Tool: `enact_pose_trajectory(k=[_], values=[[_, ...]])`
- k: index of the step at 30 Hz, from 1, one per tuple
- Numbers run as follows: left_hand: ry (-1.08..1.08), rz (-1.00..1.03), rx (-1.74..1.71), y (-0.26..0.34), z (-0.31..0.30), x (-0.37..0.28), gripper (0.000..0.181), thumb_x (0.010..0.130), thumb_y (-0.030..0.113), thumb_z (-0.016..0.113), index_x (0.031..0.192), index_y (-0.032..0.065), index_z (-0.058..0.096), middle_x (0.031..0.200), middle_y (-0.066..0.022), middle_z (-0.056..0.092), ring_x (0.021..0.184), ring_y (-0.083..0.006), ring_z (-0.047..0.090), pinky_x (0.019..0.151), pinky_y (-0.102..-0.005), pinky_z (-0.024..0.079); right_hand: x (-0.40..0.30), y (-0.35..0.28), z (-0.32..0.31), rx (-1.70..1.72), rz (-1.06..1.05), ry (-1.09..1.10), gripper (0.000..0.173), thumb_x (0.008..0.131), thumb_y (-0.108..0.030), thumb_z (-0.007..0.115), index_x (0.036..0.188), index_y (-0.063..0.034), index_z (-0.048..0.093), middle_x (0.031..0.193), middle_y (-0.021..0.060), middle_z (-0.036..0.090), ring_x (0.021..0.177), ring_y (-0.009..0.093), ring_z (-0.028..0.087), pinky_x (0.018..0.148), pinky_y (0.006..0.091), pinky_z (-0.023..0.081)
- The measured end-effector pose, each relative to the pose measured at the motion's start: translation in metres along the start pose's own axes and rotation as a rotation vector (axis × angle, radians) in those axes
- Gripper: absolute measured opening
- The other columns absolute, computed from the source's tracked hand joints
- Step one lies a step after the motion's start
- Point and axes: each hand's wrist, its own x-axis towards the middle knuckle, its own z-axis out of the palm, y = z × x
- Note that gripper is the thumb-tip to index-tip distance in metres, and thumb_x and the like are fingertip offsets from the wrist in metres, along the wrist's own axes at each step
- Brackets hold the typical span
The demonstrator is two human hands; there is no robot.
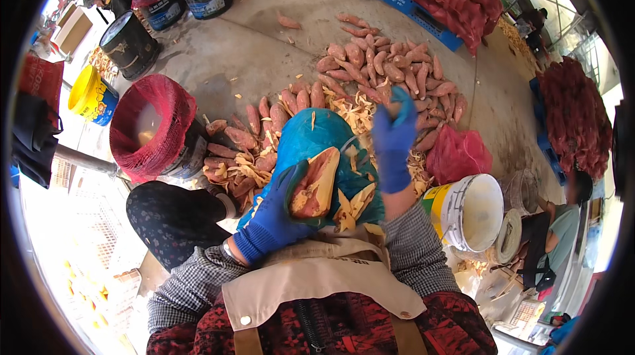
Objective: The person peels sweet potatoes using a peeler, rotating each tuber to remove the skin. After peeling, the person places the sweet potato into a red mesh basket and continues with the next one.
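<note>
My left hand (pixel 278 211), in a blue work glove, grips a partly peeled sweet potato (pixel 317 184) above my lap. Pale flesh shows along its upper right side, and reddish skin remains in the middle. My right hand (pixel 395 139), gloved too and blurred, is raised to the right of it, with fingers curled; a thin blurred tool seems to extend left from it, but I cannot tell what it is. A blue plastic sheet (pixel 312 132) covers my knee, with peel strips (pixel 354 206) lying on it. Unpeeled sweet potatoes (pixel 394 72) are heaped on the floor beyond.
A black bucket lined with red mesh (pixel 186 159) stands at left, near a yellow bucket (pixel 83 89). A white bucket (pixel 483 213) and a red mesh bag (pixel 459 156) are at right. Filled red sacks lie on blue pallets (pixel 397 0). Other people sit at the upper left and right.
</note>
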Motion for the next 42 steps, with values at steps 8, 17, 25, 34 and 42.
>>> enact_pose_trajectory(k=[8,17,25,34,42], values=[[-0.028,-0.083,0.324,0.031,-0.002,-0.001,0.12,0.06,0.041,0.095,0.152,-0.0017,0.033,0.147,-0.026,0.045,0.135,-0.0423,0.048,0.112,-0.0466,0.042,0.036,0.057,0.011,-0.748,-0.347,0.294,0.043,0.089,-0.009,0.06,0.131,-0.0039,0.052,0.114,0.0226,0.058,0.087,0.039,0.066,0.07,0.0448,0.057],[-0.073,-0.041,0.192,0.014,0.001,0.006,0.123,0.061,0.043,0.095,0.155,0.0003,0.029,0.15,-0.0249,0.042,0.136,-0.0424,0.046,0.113,-0.0487,0.04,-0.044,0.006,0.027,0.35,0.138,-0.292,0.044,0.089,-0.004,0.062,0.132,0.0005,0.054,0.082,0.0003,0.051,0.065,0.009,0.052,0.06,0.0264,0.05],[-0.046,-0.091,0.321,0.031,0.011,0.003,0.116,0.064,0.037,0.091,0.155,0.0007,0.029,0.149,-0.0251,0.042,0.137,-0.0431,0.042,0.115,-0.0489,0.036,0.031,0.022,0.006,-0.399,-0.099,0.17,0.036,0.088,-0.008,0.062,0.123,-0.0037,0.055,0.102,0.019,0.061,0.079,0.035,0.066,0.065,0.0404,0.056],[-0.082,-0.067,0.223,0.035,0.003,0.006,0.109,0.067,0.033,0.09,0.154,-0.0008,0.031,0.146,-0.026,0.045,0.136,-0.0426,0.045,0.115,-0.0495,0.037,0.036,0.055,0.002,-0.507,-0.13,0.154,0.038,0.09,-0.011,0.061,0.126,-0.0006,0.055,0.099,0.0174,0.061,0.074,0.029,0.067,0.066,0.0378,0.056],[-0.041,-0.03,0.049,0.022,0.005,0.011,0.11,0.068,0.031,0.091,0.154,-0.0024,0.029,0.145,-0.0272,0.045,0.136,-0.0417,0.046,0.113,-0.0469,0.04,-0.049,0.001,0.034,-0.396,-0.194,-0.244,0.028,0.086,-0.013,0.063,0.114,-0.0082,0.059,0.094,0.0134,0.057,0.082,0.033,0.063,0.076,0.0416,0.055]])
